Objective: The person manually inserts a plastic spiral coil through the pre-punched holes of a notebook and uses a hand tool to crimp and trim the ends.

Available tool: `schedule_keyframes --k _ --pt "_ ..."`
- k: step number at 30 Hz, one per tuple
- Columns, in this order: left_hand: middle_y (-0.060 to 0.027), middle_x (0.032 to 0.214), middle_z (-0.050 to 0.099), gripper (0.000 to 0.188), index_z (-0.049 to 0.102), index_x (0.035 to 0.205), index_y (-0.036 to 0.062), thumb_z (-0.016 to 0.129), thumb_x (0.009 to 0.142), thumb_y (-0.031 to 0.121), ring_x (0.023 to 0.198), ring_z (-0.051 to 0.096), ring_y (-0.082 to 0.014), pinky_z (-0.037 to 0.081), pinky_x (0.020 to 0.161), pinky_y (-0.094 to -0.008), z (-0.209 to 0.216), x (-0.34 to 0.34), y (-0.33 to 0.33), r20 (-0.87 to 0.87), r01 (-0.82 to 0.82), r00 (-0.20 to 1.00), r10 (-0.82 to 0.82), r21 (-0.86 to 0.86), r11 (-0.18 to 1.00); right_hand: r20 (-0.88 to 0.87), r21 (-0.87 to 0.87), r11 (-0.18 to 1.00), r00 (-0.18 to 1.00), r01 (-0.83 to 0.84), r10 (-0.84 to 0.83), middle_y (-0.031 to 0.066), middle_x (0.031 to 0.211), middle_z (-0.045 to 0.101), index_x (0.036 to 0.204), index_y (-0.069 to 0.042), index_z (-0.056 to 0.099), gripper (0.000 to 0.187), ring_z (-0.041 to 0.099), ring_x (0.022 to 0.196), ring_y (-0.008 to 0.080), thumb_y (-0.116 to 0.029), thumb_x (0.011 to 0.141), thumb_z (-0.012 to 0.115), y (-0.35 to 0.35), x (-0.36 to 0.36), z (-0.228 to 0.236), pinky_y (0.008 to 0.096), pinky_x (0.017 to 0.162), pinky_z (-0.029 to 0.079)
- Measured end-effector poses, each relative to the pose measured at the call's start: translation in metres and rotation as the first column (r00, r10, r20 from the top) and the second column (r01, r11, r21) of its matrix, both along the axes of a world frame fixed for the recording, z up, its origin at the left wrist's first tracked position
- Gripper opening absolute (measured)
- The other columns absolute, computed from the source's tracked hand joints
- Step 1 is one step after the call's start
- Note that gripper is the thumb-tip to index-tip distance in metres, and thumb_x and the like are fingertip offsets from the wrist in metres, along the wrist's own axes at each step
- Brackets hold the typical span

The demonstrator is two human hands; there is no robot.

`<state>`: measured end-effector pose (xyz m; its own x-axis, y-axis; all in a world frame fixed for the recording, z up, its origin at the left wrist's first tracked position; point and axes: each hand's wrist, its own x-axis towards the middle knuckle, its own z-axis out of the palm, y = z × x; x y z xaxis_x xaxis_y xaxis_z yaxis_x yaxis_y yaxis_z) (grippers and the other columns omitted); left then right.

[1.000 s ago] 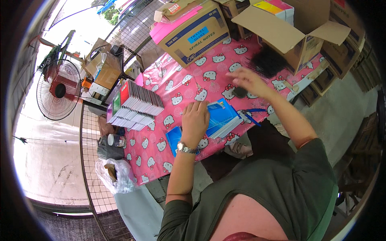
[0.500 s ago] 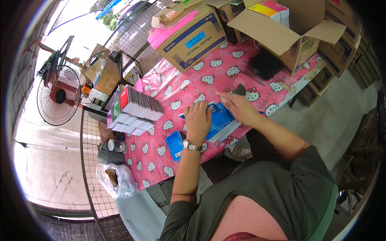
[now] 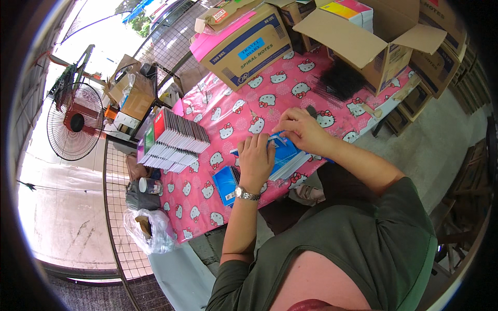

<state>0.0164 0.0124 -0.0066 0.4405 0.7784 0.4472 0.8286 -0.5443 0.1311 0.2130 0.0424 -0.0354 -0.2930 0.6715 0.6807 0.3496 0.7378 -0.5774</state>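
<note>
Blue-covered notebooks (image 3: 286,152) with white page edges lie stacked near the table's front edge. My left hand (image 3: 255,158), a metal watch (image 3: 246,194) at its wrist, lies over their left part, fingers laid on the covers and thumb apart. At the far edge of the top notebook my right hand (image 3: 303,130) has its thumb and fingertips pinched on the cover's edge. Its fingers partly hide that edge. Left of the stack, a separate blue notebook (image 3: 224,185) with a dark spiral lies flat beside my left wrist.
Spiral notebooks (image 3: 179,136) stand piled at the left on the pink patterned tablecloth (image 3: 207,166). Black spiral wires (image 3: 340,82) lie at the far right. Behind are a cardboard carton (image 3: 249,49) and an open box (image 3: 381,62). A fan (image 3: 76,122) and plastic bag (image 3: 150,230) are left.
My right hand has shifted slightly left and away from me, its spread fingers now bent into a pinch at the notebook's far edge. My left hand has stayed nearly still.
</note>
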Motion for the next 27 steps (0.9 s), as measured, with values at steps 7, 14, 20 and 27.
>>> schedule_keyframes --k 7,14,20,27 --pt "-0.0115 0.101 0.064 0.02 0.059 0.107 0.0053 0.06 0.091 0.017 0.096 0.059 -0.0298 0.039 0.086 -0.0425 -0.004 0.003 -0.001 0.022 -0.043 0.999 0.043 0.013 0.999 -0.001 -0.305 0.945 0.992 -0.121 0.126 0.0094 0.096 0.06 0.105 -0.007 0.066 0.02 0.061 0.1 0.0373 -0.008 0.085 0.067 -0.003 0.002 0.002 0.0448 0.082 0.05" --pt "-0.0106 0.102 0.065 0.022 0.059 0.11 0.0059 0.06 0.091 0.018 0.096 0.059 -0.0292 0.037 0.087 -0.0424 -0.003 0.003 -0.005 -0.064 -0.022 0.998 0.024 0.029 0.999 0.211 -0.249 0.968 0.976 -0.001 0.055 0.0161 0.091 0.065 0.124 -0.009 0.055 0.032 0.065 0.089 0.0393 -0.016 0.094 0.06 -0.013 0.002 0.028 0.0459 0.076 0.053" --pt "-0.01 0.1 0.065 0.021 0.061 0.11 0.0078 0.06 0.093 0.022 0.097 0.06 -0.0293 0.037 0.094 -0.0468 -0.008 -0.004 -0.004 0.055 0.017 0.998 -0.014 -0.04 0.999 -0.144 -0.664 0.711 0.973 -0.232 0.183 0.0213 0.095 0.067 0.127 -0.01 0.056 0.036 0.067 0.089 0.0373 -0.02 0.093 0.061 0.064 0.016 -0.01 0.0465 0.076 0.054" --pt "-0.0103 0.104 0.063 0.022 0.062 0.107 0.0072 0.062 0.093 0.024 0.104 0.056 -0.032 0.037 0.097 -0.0471 -0.008 -0.002 -0.011 -0.061 -0.121 0.99 0.129 0.12 0.985 0.674 -0.085 0.913 0.698 0.399 -0.242 0.0232 0.108 0.067 0.119 -0.005 0.064 0.052 0.065 0.101 0.0374 -0.035 0.078 0.074 0.107 0.036 -0.178 0.0454 0.09 0.051"
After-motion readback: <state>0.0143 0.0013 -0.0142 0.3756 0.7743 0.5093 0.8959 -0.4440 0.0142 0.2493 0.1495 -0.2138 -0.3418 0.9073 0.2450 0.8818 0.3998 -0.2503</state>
